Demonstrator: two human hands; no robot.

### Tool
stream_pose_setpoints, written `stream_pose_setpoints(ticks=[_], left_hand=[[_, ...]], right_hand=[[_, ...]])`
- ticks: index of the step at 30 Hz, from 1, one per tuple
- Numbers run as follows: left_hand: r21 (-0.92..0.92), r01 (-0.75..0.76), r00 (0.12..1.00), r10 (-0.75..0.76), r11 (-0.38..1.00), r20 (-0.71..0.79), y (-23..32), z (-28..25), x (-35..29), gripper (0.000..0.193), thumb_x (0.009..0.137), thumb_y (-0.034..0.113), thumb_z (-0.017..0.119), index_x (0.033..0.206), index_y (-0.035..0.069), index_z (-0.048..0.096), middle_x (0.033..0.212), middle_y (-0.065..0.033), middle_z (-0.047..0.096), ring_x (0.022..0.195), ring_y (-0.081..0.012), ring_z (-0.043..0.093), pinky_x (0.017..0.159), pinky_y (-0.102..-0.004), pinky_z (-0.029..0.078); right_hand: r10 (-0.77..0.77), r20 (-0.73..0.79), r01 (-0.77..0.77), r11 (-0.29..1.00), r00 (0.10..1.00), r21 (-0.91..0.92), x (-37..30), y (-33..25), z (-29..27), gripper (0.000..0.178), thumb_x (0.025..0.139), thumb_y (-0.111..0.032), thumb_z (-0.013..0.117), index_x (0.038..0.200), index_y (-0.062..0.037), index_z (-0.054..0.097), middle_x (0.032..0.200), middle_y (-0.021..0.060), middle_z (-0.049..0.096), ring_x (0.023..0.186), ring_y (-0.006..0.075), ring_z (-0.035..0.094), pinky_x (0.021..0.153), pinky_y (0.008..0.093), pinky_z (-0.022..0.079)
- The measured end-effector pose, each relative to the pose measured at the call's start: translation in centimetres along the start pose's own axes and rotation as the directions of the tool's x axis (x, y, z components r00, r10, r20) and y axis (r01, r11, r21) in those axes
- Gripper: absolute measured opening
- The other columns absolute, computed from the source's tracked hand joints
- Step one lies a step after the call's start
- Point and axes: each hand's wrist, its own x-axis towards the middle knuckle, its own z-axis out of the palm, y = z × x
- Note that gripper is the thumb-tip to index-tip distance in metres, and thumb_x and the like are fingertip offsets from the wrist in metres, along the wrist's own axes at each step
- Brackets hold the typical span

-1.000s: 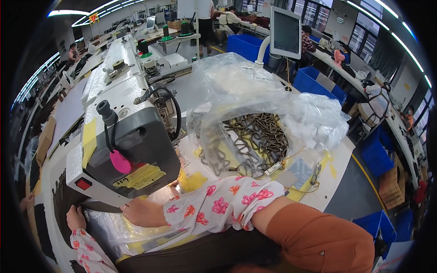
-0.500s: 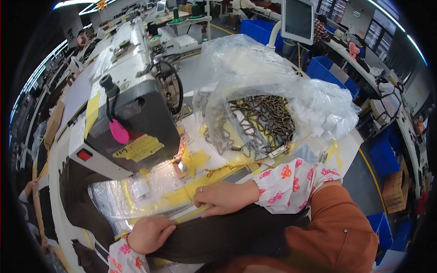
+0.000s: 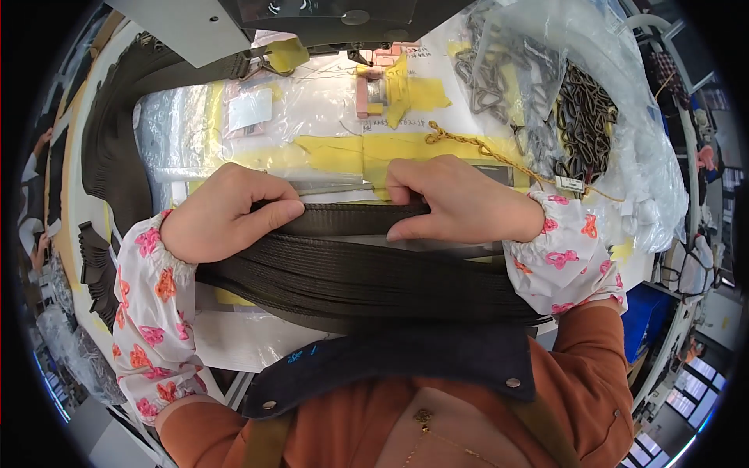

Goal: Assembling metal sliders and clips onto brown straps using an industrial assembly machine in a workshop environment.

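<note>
A dark olive webbing strap [image 3: 347, 219] stretches between my two hands over the worktable. My left hand [image 3: 226, 212] pinches it between thumb and fingers. About a palm's width to the right, my right hand [image 3: 460, 201] grips the same strap, fingers curled over its far edge and thumb at the near edge. Just nearer to me lies a thick bundle of similar straps [image 3: 367, 285], running from left to right. Its right end passes beneath my right sleeve.
Beyond my hands stands a sewing machine [image 3: 335, 19], its needle area above pink blocks [image 3: 363, 92] and yellow tape. More webbing [image 3: 117, 132] curves along the left. At right, a clear plastic bag [image 3: 651, 148] holds metal triangular rings [image 3: 585, 117]; a yellow twisted cord [image 3: 476, 147] lies nearby.
The view has tipped down and turned. My hands, resting on the webbing and the table edge before, now both grip one strap, held out between them.
</note>
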Motion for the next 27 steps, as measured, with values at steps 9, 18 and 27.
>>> stream_pose_setpoints(ticks=[9, 18, 27], left_hand=[[0.210, -0.037, 0.969, 0.087, 0.977, -0.233, 0.0, 0.5, 0.4, 0.020, 0.085, 0.015, 0.055, 0.074, -0.001, 0.057, 0.056, -0.0139, 0.051, 0.048, -0.0236, 0.047, 0.051, -0.0322, 0.039], [0.472, -0.376, 0.850, 0.500, 0.797, -0.167, 1.1, 0.1, 4.5, 0.055, 0.065, 0.018, 0.073, 0.112, 0.000, 0.053, 0.099, -0.0175, 0.056, 0.091, -0.0335, 0.054, 0.082, -0.0389, 0.043], [0.039, -0.260, 0.957, 0.263, 0.965, -0.119, 0.6, 1.6, 9.3, 0.023, 0.076, 0.021, 0.066, 0.073, 0.000, 0.059, 0.054, -0.0157, 0.050, 0.047, -0.0278, 0.052, 0.047, -0.0327, 0.040]], right_hand=[[0.129, 0.054, -0.134, 0.984, 0.990, 0.115, -1.3, 0.0, -1.3, 0.024, 0.082, -0.023, 0.063, 0.084, -0.0047, 0.047, 0.060, 0.0048, 0.050, 0.052, 0.0160, 0.044, 0.050, 0.0297, 0.037], [-0.036, -0.274, 0.085, 0.982, 0.961, 0.170, -1.8, 0.7, -0.2, 0.012, 0.079, -0.008, 0.059, 0.089, -0.0028, 0.053, 0.075, 0.0074, 0.056, 0.069, 0.0170, 0.056, 0.063, 0.0285, 0.044], [-0.033, -0.668, -0.337, 0.845, 0.743, -0.416, -8.8, 3.2, -10.1, 0.012, 0.079, -0.013, 0.061, 0.083, -0.0016, 0.060, 0.067, 0.0131, 0.059, 0.056, 0.0280, 0.055, 0.052, 0.0316, 0.044]])
